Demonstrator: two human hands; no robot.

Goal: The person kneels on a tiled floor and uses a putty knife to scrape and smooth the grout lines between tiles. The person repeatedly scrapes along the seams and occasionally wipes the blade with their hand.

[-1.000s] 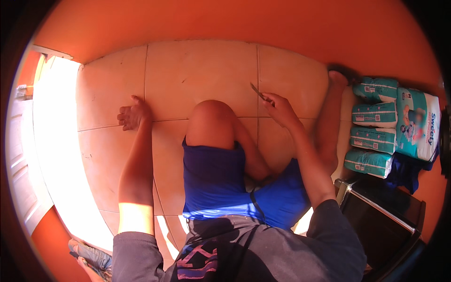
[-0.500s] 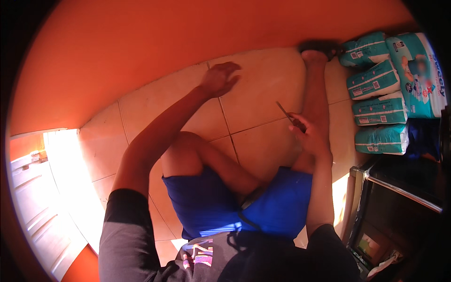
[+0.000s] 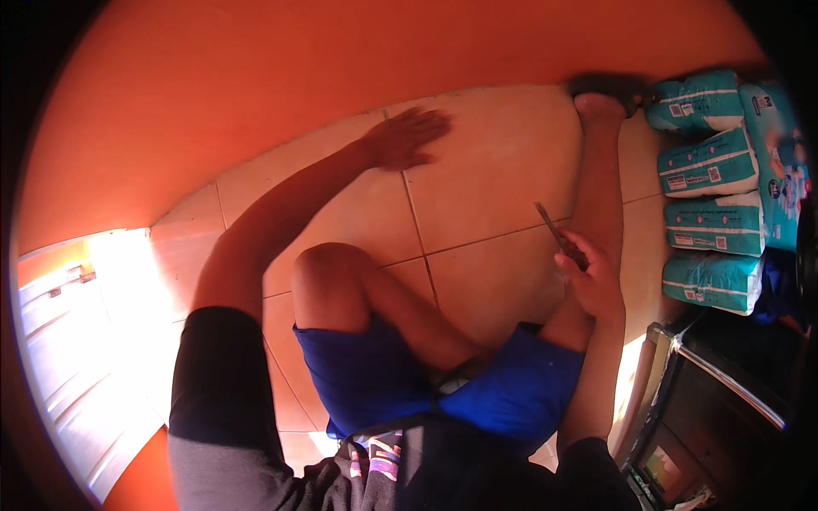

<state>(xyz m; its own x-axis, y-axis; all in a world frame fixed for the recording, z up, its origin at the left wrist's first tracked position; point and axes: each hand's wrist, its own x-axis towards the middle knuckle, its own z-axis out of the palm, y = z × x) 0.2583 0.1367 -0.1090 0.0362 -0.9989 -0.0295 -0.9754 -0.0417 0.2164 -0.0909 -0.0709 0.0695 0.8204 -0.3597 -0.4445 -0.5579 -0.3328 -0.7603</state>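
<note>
My left hand (image 3: 405,139) reaches out over the tiled floor (image 3: 494,170) near the base of the wall, fingers spread and a little blurred, with nothing in it. In my right hand (image 3: 595,277), beside my outstretched leg, is a thin tool with a narrow blade-like end (image 3: 546,218). The fingers wrap round its dark grip, so its exact kind is hard to make out. The tool's tip points up and to the left, away from me, and touches nothing that I can see.
An orange wall (image 3: 341,51) bounds the far side. Several teal-and-white diaper packs (image 3: 714,226) are stacked at the right, above a dark cabinet (image 3: 707,409). A brightly sunlit white panel (image 3: 68,341) stands at the left. My bent knee (image 3: 328,264) and sandaled foot (image 3: 609,89) take up floor room.
My left hand's fingers have spread wider, and the hand sits slightly farther right. The right hand with the tool has shifted right and lower in view, as has the scene at right.
</note>
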